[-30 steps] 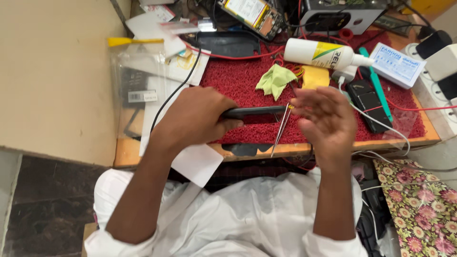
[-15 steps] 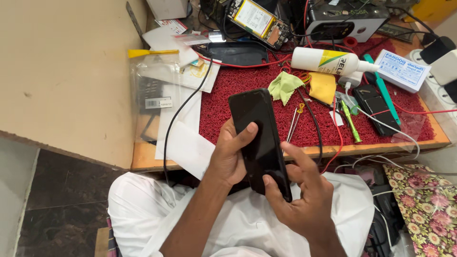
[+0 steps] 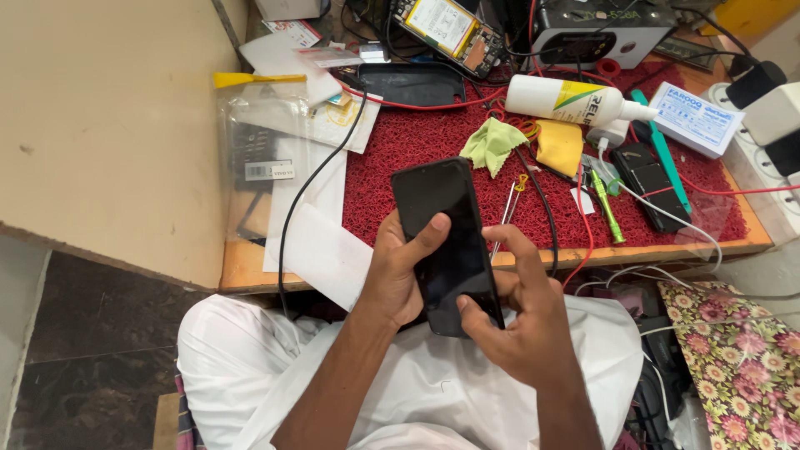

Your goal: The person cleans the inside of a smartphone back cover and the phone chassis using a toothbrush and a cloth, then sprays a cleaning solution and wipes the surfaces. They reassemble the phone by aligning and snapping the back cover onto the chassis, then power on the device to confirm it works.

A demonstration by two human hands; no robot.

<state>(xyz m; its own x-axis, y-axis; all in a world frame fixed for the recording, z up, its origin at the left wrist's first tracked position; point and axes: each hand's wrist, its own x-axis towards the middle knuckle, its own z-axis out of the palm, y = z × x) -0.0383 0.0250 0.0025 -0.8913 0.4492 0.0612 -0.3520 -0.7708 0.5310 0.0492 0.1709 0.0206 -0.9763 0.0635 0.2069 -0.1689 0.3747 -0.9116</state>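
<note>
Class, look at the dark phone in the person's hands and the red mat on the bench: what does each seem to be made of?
Phone: probably glass-fronted, since its black face is smooth and glossy with faint reflections. Red mat: looks like a coarse, looped plastic or rubber fibre, matt with a rough grainy texture; the exact material is unclear.

Red mat (image 3: 400, 158) covers the bench centre. On it: white bottle (image 3: 567, 100) lying flat at 1 o'clock, green cloth (image 3: 492, 143) and yellow cloth (image 3: 560, 146) just beside each other, tweezers (image 3: 506, 212) near centre, green screwdriver (image 3: 608, 207) at 3 o'clock. White box (image 3: 696, 118) at 2 o'clock. Plastic bag (image 3: 258, 150) at 10 o'clock.
</note>
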